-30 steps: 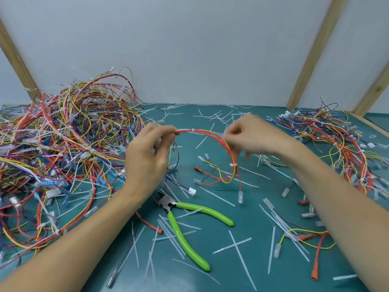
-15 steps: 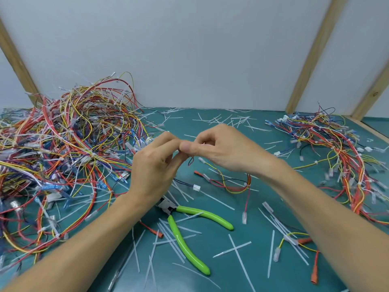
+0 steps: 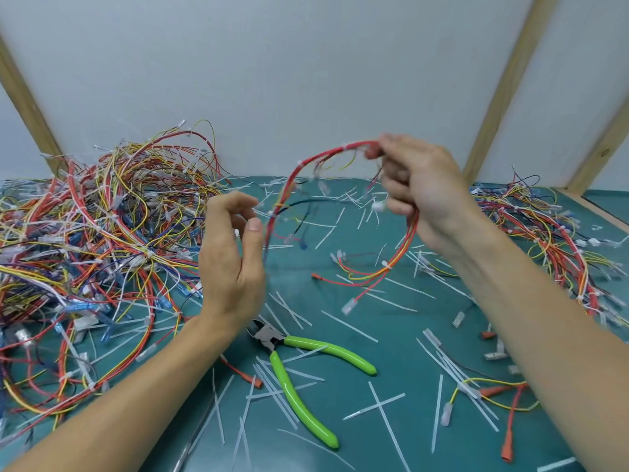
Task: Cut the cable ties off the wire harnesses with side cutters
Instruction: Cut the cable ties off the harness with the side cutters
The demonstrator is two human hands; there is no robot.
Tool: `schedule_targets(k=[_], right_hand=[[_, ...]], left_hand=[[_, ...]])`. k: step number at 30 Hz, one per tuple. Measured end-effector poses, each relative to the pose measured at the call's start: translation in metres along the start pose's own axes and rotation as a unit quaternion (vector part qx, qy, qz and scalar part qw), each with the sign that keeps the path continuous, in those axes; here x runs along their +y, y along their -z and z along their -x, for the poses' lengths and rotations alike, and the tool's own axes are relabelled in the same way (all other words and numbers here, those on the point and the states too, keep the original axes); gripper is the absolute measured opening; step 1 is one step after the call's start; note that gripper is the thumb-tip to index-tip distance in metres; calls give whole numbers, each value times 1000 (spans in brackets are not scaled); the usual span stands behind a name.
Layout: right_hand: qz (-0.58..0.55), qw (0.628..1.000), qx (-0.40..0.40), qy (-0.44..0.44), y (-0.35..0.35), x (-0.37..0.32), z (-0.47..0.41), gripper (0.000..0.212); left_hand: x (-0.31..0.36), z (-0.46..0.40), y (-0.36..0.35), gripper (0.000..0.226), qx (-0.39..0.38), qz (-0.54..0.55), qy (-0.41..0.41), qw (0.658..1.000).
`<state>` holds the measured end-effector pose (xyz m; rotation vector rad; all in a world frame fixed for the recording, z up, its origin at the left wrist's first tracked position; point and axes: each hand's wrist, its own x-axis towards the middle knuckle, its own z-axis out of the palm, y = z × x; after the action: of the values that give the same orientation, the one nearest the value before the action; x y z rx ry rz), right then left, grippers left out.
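Seen from the head camera, the person's right hand (image 3: 420, 195) pinched a looped harness of red, yellow and black wires (image 3: 296, 178) at its top, lifting it above the teal work mat (image 3: 391, 328); white cable ties (image 3: 388, 266) still banded the bundle. The left hand (image 3: 231, 253) hovered just left of the loop, fingers loosely curved and gripping nothing. Below and between both hands lay the green-handled side cutters (image 3: 299, 369), handles splayed, among cut white tie strips (image 3: 384, 405). A large tangled heap of multicoloured harnesses (image 3: 98, 233) sat left of the left hand; a smaller heap (image 3: 551, 236) lay right of the right hand.
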<state>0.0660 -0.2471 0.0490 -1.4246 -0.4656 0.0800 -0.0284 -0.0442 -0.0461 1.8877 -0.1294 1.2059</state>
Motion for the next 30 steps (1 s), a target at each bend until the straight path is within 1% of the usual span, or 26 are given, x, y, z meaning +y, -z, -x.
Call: schedule_targets(k=[2, 4, 6, 8, 10, 12, 13, 15, 17, 18, 19, 21, 22, 23, 25, 26, 27, 28, 30], right_hand=[[-56, 998, 23, 11, 5, -7, -1, 30], [-65, 997, 38, 29, 5, -9, 0, 29], [-43, 997, 41, 56, 0, -7, 4, 25], [4, 997, 12, 78, -10, -4, 9, 18], [72, 992, -58, 90, -21, 1, 17, 15], [155, 971, -160, 85, -28, 8, 25, 15], [203, 952, -217, 75, -30, 10, 28, 14], [303, 898, -314, 50, -32, 15, 33, 11], [392, 846, -361, 29, -32, 20, 34, 9], [419, 829, -370, 18, -30, 21, 34, 10], [432, 820, -376, 5, -29, 21, 34, 11], [437, 812, -386, -16, -27, 20, 33, 20], [437, 819, -372, -17, -27, 20, 32, 27], [434, 837, -334, -10, -27, 21, 30, 33], [434, 876, -210, 21, -27, 27, 24, 45], [435, 886, -156, 33, -26, 30, 21, 47], [428, 895, -123, 31, -25, 31, 18, 48], [414, 904, -109, 19, -24, 32, 16, 48], [396, 911, -113, -4, -23, 33, 15, 52]], left_hand=[[-1, 2, 0, 12, -29, 4, 17, 999], [-3, 4, -1, 19, -59, 18, 44, 997], [-4, 4, -5, 29, -82, 56, 83, 992], [-7, 0, -8, 37, -91, 118, 148, 978], [-9, -6, -8, 49, -94, 193, 237, 947], [-11, -12, -6, 59, -88, 246, 315, 912], [-12, -14, -6, 62, -85, 258, 343, 899], [-13, -16, -5, 56, -77, 286, 380, 876], [-13, -17, -5, 45, -75, 321, 404, 853], [-13, -17, -5, 39, -83, 323, 406, 851], [-12, -17, -5, 33, -96, 309, 399, 858], [-8, -13, -5, 22, -126, 272, 365, 881], [-7, -11, -5, 21, -141, 258, 341, 893], [-7, -9, -5, 20, -159, 246, 313, 903], [-7, -4, -6, 16, -201, 229, 251, 919], [-7, -2, -8, 13, -220, 218, 224, 924], [-9, -1, -9, 12, -234, 204, 201, 929], [-10, 1, -10, 12, -242, 183, 181, 936], [-13, 4, -11, 15, -243, 126, 135, 952]])
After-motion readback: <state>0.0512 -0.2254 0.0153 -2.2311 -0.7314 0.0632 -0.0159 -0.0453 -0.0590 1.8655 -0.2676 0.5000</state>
